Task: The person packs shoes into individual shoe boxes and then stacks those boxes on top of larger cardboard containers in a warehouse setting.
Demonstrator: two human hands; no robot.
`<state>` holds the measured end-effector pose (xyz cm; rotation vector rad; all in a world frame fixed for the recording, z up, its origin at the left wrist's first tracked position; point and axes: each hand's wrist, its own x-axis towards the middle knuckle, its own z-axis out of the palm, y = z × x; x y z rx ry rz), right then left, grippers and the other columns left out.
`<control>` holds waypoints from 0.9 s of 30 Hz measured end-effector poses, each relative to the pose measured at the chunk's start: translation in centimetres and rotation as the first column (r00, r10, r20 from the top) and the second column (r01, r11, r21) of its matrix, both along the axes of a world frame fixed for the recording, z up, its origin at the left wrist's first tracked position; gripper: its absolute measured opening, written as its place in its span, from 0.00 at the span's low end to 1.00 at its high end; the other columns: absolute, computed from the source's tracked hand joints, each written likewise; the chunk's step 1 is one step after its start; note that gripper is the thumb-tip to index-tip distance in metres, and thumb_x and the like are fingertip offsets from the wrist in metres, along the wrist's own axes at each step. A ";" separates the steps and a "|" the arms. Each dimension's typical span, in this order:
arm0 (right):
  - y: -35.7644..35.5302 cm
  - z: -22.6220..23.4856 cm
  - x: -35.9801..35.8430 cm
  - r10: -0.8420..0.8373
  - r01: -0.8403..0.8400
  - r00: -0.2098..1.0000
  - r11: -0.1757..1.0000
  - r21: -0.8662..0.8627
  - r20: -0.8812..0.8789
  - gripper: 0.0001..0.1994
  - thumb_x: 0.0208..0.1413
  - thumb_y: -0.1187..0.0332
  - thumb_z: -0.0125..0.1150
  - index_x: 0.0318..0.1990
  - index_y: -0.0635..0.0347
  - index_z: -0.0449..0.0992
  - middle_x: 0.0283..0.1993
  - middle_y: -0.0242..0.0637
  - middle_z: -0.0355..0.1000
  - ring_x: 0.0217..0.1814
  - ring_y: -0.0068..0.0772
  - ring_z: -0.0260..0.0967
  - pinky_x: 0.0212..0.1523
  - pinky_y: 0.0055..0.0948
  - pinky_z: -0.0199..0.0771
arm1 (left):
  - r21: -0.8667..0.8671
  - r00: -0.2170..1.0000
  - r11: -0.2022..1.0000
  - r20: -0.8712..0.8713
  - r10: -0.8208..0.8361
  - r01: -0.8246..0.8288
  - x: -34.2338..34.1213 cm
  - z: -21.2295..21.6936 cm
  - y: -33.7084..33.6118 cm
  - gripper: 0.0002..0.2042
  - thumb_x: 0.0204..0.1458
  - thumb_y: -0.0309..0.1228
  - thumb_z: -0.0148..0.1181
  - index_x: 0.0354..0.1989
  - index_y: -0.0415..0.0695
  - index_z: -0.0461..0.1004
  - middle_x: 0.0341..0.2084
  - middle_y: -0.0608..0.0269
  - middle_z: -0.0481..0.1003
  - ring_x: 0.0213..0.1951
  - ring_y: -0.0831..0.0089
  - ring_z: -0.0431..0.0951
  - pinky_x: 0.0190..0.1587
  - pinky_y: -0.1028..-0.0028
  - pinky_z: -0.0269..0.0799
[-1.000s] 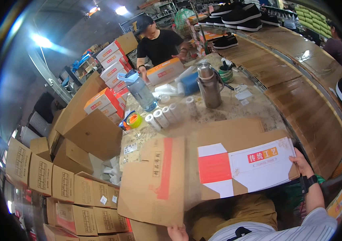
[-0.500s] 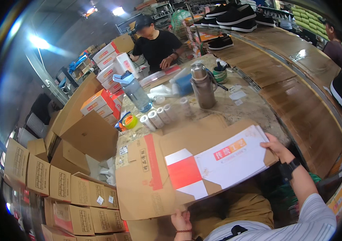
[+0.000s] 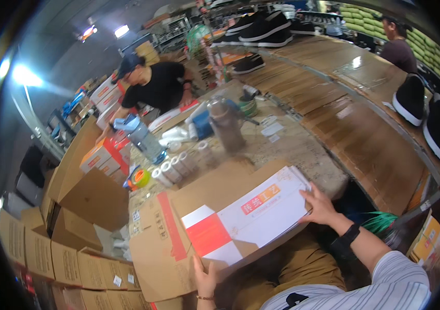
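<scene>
The right hand (image 3: 319, 206) is partly closed, grasping the right end of a stack of white-and-red box sheets (image 3: 256, 217), fingers on the upper face near the corner. The left hand (image 3: 205, 279) is half open, thumb and fingers apart, touching the near edge by the red panel; whether it grips, I cannot tell.

The box sheets lie flat at the near side of the table (image 3: 300, 155), partly over the person's lap. Their long axis slants from lower left to upper right: the red end points toward the left hand, the white end toward the right. Brown card (image 3: 150, 253) shows to their left and along their far side. Beyond stand white rolls (image 3: 172, 168), a blue bottle (image 3: 145, 139) and a flask (image 3: 226, 126).
</scene>
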<state>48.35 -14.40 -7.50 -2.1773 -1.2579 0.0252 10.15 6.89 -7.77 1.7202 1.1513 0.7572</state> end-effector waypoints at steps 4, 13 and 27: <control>-0.5 1.3 -0.3 -0.050 0.049 0.999 0.996 -0.069 -0.015 0.43 0.34 0.42 0.73 0.60 0.52 0.68 0.67 0.64 0.50 0.66 0.62 0.55 0.63 0.45 0.60 | -0.040 0.942 0.970 0.249 -0.224 0.241 3.2 1.9 -0.1 0.32 0.54 0.20 0.52 0.68 0.34 0.48 0.61 0.51 0.60 0.61 0.67 0.61 0.60 0.70 0.60; 0.6 6.3 -3.5 -0.117 0.120 0.993 0.959 0.256 -0.028 0.38 0.37 0.41 0.71 0.55 0.52 0.73 0.59 0.55 0.65 0.59 0.55 0.66 0.56 0.42 0.69 | 0.022 0.966 0.999 0.256 0.026 -0.033 2.5 6.4 -1.1 0.31 0.49 0.16 0.59 0.63 0.37 0.56 0.54 0.55 0.68 0.55 0.64 0.67 0.57 0.62 0.67; 2.9 22.6 -2.9 0.103 -0.129 0.992 0.856 0.501 0.079 0.28 0.47 0.78 0.56 0.60 0.61 0.65 0.46 0.47 0.75 0.44 0.50 0.74 0.44 0.40 0.74 | 0.385 0.521 0.871 0.698 -0.492 0.307 8.4 15.9 4.3 0.29 0.59 0.51 0.49 0.58 0.38 0.61 0.51 0.56 0.67 0.49 0.66 0.70 0.53 0.65 0.67</control>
